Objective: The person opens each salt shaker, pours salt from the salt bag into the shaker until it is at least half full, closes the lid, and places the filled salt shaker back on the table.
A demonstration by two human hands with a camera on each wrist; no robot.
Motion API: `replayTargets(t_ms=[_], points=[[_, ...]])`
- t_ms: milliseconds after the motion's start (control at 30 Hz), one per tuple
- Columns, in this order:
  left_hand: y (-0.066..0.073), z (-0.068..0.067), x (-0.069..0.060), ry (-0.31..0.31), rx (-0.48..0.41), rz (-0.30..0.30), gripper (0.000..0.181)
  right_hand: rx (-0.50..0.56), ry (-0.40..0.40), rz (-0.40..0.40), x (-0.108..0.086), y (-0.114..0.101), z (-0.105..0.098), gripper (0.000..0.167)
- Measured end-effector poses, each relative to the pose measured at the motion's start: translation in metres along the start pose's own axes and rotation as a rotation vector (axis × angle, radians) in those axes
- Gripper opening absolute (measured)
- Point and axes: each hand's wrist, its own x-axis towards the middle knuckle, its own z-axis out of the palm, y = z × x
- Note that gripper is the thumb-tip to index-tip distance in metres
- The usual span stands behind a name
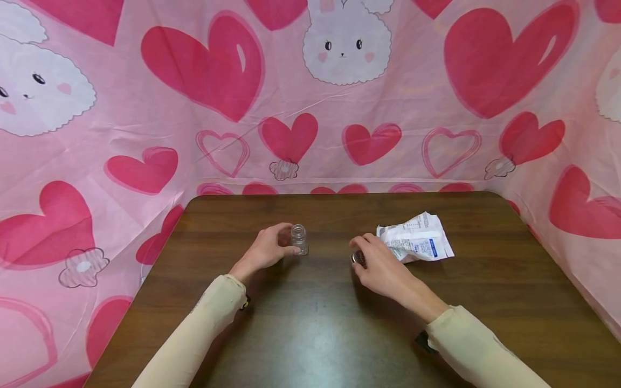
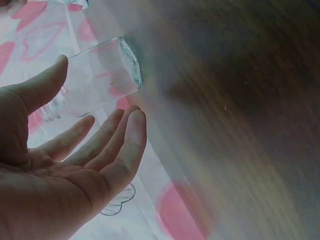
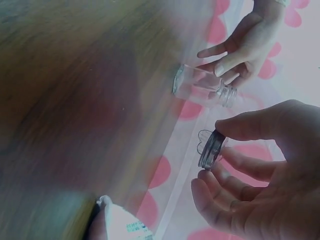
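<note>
A small clear glass jar (image 1: pixel 299 240) with a bare threaded neck stands upright on the table, left of the middle. My left hand (image 1: pixel 266 249) is beside it on the left, thumb and fingers spread; in the left wrist view the thumb overlaps the jar (image 2: pixel 100 75), and I cannot tell if it touches. My right hand (image 1: pixel 380 264) pinches a round silver screw lid (image 1: pixel 358 258) between thumb and fingertips, to the right of the jar. The right wrist view shows this lid (image 3: pixel 211 150) tilted, apart from the jar (image 3: pixel 200 86).
A crumpled white packet (image 1: pixel 419 240) with printed text lies behind and right of my right hand. The brown wooden table (image 1: pixel 310 323) reaches back to a pink cloth (image 1: pixel 339 102) with hearts and rabbits, which also hangs at both sides.
</note>
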Motion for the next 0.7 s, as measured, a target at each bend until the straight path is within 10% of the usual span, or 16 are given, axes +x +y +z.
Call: replayTargets(t_ms=[700], points=[[-0.003,-0.005,-0.004,0.012,0.007,0.01,0.055,-0.072,-0.021,0.032,-0.033,0.019,-0.01,0.032]])
